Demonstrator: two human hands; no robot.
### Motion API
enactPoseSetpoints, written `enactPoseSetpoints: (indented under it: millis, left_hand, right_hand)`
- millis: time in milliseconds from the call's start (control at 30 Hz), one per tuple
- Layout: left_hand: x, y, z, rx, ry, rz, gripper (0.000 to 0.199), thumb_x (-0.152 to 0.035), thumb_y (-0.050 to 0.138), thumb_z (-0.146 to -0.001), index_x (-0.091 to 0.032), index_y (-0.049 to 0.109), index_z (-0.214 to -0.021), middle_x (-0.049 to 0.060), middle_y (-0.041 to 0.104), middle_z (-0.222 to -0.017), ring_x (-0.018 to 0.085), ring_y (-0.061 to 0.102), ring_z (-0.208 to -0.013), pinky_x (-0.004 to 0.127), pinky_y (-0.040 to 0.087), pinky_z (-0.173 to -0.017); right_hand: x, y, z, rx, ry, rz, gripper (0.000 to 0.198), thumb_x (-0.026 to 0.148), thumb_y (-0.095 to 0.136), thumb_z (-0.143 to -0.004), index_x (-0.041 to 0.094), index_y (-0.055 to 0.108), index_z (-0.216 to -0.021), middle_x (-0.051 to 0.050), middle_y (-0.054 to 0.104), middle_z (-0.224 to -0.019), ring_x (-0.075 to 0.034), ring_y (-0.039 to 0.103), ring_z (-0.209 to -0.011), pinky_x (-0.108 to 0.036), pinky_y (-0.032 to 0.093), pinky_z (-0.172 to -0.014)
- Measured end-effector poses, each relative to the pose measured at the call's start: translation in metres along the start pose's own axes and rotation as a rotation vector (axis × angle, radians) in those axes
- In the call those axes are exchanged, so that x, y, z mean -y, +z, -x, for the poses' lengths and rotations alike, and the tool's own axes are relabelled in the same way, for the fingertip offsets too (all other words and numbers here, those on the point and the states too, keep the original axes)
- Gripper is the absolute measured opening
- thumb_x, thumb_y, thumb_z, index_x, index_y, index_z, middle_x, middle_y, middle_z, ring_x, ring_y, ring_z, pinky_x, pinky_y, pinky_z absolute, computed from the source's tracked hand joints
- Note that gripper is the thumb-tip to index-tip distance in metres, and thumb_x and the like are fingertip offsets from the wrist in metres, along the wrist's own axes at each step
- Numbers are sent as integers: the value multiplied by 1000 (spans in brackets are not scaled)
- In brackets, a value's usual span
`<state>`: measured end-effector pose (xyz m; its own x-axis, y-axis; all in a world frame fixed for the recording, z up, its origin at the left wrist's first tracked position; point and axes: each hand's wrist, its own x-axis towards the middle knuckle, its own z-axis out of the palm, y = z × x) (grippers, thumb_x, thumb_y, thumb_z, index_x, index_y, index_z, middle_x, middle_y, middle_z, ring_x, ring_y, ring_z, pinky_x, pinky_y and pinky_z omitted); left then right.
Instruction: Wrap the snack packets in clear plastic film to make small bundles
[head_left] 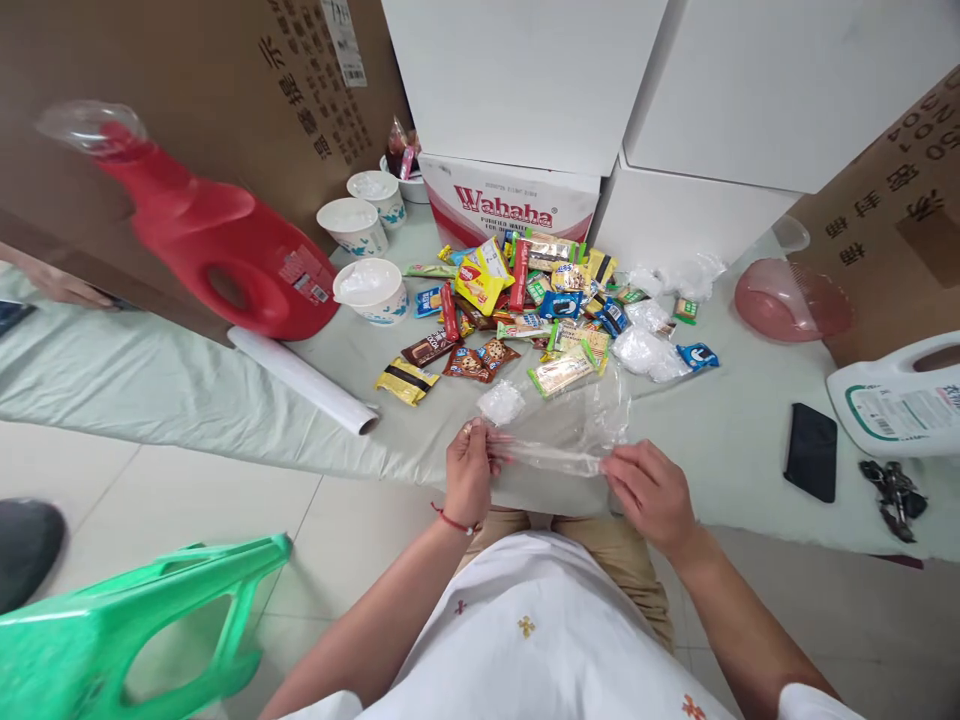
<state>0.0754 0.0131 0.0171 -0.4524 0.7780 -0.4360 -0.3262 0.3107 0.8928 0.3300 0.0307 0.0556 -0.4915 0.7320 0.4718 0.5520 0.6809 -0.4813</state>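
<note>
A clear plastic bag (559, 445) is stretched between my two hands at the table's front edge. My left hand (470, 472) pinches its left end, and a red string bracelet circles that wrist. At the other end my right hand (651, 493) has its fingers closed on the bag's edge. Just beyond the left fingers lies a crumpled wad of clear plastic (501, 402). Behind the bag spreads a pile of wrapped snacks (555, 300) in yellow, red, blue, green and brown packets. More crumpled plastic (649, 350) rests at the pile's right side.
Left of the pile are paper cups (373, 290), a red jug (247, 240) and a white roll (300, 378). Boxes (517, 200) wall the back. To the right lie a pink bowl (780, 300), phone (811, 452), keys (895, 495) and white bottle (907, 395). A green stool (97, 620) stands below.
</note>
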Motion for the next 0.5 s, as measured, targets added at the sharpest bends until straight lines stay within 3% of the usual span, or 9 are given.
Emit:
enactPoseSetpoints:
  millis: [100, 167, 200, 233, 267, 300, 367, 433, 500]
  left_hand:
    - [0, -20, 21, -202, 194, -250, 31, -48, 67, -84, -23, 54, -96, 0, 58, -86, 14, 53, -67, 26, 38, -56]
    - [-6, -28, 40, -361, 469, -416, 29, -37, 71, -82, -22, 56, -102, 1, 56, -91, 16, 52, -74, 30, 43, -66]
    - [-11, -29, 50, -362, 616, -473, 25, -31, 71, -82, -23, 58, -102, 2, 57, -92, 18, 53, -77, 33, 45, -71]
    - [-16, -26, 58, -267, 756, -517, 20, -26, 68, -82, -24, 60, -100, 3, 59, -92, 19, 55, -79, 35, 46, -75]
    - [-22, -20, 63, -85, 875, -564, 14, -22, 66, -84, -25, 62, -97, 5, 62, -91, 21, 58, -82, 37, 47, -79]
    - [-26, -10, 64, 153, 956, -619, 11, -19, 63, -85, -26, 65, -93, 6, 66, -91, 23, 61, -86, 39, 48, -83]
    - [-31, 15, 55, 613, 982, -768, 17, -18, 57, -89, -27, 71, -94, 8, 72, -97, 26, 66, -100, 43, 47, -94]
    - [-26, 39, 32, 738, 921, -933, 26, -17, 51, -93, -25, 73, -106, 12, 74, -116, 29, 62, -123, 50, 38, -110]
    - [-14, 54, 6, 698, 857, -1080, 34, -18, 47, -96, -23, 71, -119, 14, 69, -133, 32, 56, -134, 57, 28, -119]
  right_hand:
    - [7, 0, 39, 45, -8, 68, 22, 15, 56, -97, 27, 74, -99, -5, 69, -86, -17, 56, -70, -30, 46, -62]
    - [12, 10, 55, 69, 12, 85, 24, 13, 54, -97, 26, 74, -99, -5, 68, -85, -17, 55, -70, -30, 46, -62]
    - [15, 16, 60, 74, 27, 91, 24, 12, 54, -98, 26, 74, -97, -5, 68, -85, -17, 55, -70, -30, 46, -62]
    - [16, 21, 62, 74, 39, 98, 25, 12, 53, -98, 26, 74, -96, -5, 68, -84, -17, 54, -70, -30, 45, -61]
    - [18, 25, 63, 71, 46, 102, 26, 12, 52, -98, 26, 73, -96, -4, 68, -84, -17, 54, -69, -30, 45, -61]
    - [18, 28, 63, 67, 46, 103, 27, 11, 51, -98, 26, 73, -96, -4, 68, -84, -17, 53, -68, -30, 45, -61]
    - [18, 29, 66, 63, 38, 95, 25, 12, 52, -98, 26, 73, -99, -4, 69, -86, -17, 55, -69, -30, 47, -62]
    - [18, 23, 79, 70, 56, 100, 22, 14, 54, -97, 25, 72, -102, -6, 70, -90, -19, 59, -74, -32, 51, -66]
    - [17, 13, 103, 52, 112, 121, 23, 13, 54, -96, 25, 72, -103, -6, 70, -90, -20, 62, -77, -33, 54, -69]
